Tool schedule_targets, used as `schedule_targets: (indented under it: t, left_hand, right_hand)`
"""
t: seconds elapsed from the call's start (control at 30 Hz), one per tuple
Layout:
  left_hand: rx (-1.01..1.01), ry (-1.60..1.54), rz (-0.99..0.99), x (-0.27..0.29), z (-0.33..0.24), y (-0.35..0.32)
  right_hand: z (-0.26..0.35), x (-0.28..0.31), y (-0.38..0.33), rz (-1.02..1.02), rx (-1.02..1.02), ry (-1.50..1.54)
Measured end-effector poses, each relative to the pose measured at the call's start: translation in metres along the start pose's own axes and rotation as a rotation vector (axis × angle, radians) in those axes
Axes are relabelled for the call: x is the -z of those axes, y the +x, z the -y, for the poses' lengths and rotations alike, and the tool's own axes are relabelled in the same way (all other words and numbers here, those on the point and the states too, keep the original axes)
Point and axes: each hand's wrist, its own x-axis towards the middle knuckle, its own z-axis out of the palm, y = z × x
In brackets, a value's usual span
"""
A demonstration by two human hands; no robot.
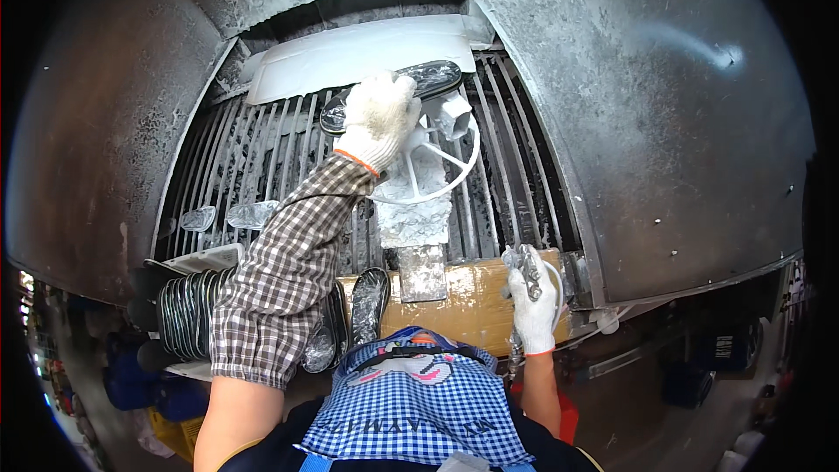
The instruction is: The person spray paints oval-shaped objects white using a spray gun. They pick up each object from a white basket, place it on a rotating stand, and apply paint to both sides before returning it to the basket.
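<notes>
My left hand (377, 118), in a white knit glove with an orange cuff, is closed on the middle of a long black shoe sole (437, 79) with whitish smears. The sole lies crosswise over a white spoked wheel (476, 153), and my palm hides its middle. At the right front, my gloved right hand (535, 306) is wrapped round a spray gun (527, 269), whose metal head points away from me. A pale hose (558, 284) curves beside that hand. A white block (453, 116) sits by the wheel's far rim.
Powder-crusted metal bars (280, 135) lie beneath the wheel, between dark metal walls (673, 140). A white sheet (367, 51) stands behind. Clear-wrapped pieces (251, 214) rest on the bars. Along the front runs a brown taped ledge (476, 297), with another sole (370, 301) and stacked black soles (197, 315) leftward.
</notes>
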Motion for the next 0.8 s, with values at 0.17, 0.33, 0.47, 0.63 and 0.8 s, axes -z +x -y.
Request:
schedule_targets:
  t: [0.17, 0.33, 0.47, 0.63, 0.8]
  left_hand:
    - [-0.028, -0.067, 0.000, 0.003, 0.003, -0.007]
    - [-0.101, -0.206, -0.036, 0.017, 0.000, -0.014]
    - [-0.258, -0.114, -0.265, 0.043, -0.002, -0.028]
    - [0.129, -0.299, -0.526, 0.047, 0.018, -0.111]
    - [1.036, -1.268, -0.286, 0.013, 0.013, -0.203]
  right_hand:
    - [0.004, -0.002, -0.001, -0.010, 0.004, 0.019]
    - [0.009, 0.000, 0.002, -0.001, 0.032, -0.048]
    - [0.021, 0.002, 0.006, 0.009, 0.115, -0.102]
    - [0.050, -0.002, 0.020, 0.090, 0.123, 0.049]
    - [0.119, -0.028, 0.033, 0.283, 0.136, 0.309]
